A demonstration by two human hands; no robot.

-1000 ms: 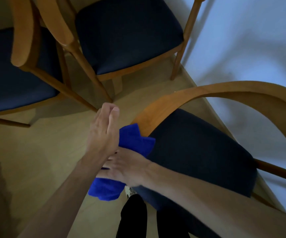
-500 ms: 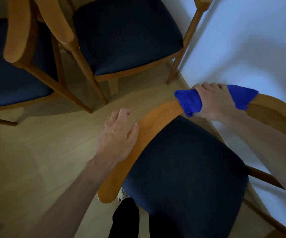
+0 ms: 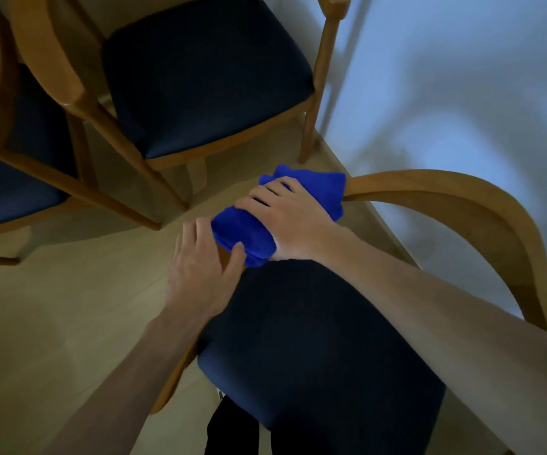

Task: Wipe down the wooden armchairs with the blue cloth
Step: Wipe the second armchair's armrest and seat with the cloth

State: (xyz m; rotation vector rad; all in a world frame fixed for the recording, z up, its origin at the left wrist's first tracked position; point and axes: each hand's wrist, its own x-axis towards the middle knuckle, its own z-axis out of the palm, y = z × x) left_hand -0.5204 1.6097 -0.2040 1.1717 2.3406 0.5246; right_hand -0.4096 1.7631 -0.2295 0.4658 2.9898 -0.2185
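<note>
Gripping the blue cloth (image 3: pixel 242 234) on the armchair rail (image 3: pixel 429 188), my right hand (image 3: pixel 293 221) clamps down; my left hand (image 3: pixel 200 274), at its seven o'clock, lies flat, fingers relaxed.

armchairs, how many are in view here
3: the near armchair being wiped under the blue cloth, one armchair at top centre, one armchair cut off at left. Others may sit outside the frame.
</note>
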